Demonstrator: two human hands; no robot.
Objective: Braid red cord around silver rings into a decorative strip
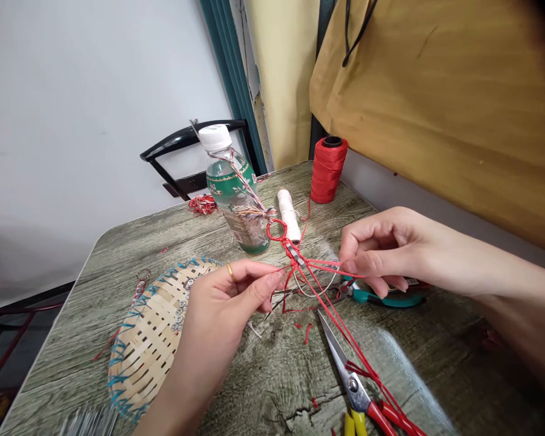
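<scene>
My left hand (236, 303), with a gold ring on one finger, pinches a strand of red cord at the left of a knotted piece. My right hand (386, 254) pinches more red cord (323, 264) on the right side. Between them is the red knotwork (292, 248), with a small silver-coloured piece in it and a red-wrapped ring (277, 230) at its top. Twisted multicoloured cord ties that ring to the neck of a plastic bottle (243, 212). Long red cords (345, 332) run down from the knot across the scissors (352, 381).
A woven bamboo tray (149, 345) holding small metal pieces lies left. Behind stand a red thread spool (328, 172) and a white thread spool (289, 212). Teal-handled pliers (390, 299) lie under my right hand. Red scraps (307, 333) and thin metal pins (91, 421) are on the table.
</scene>
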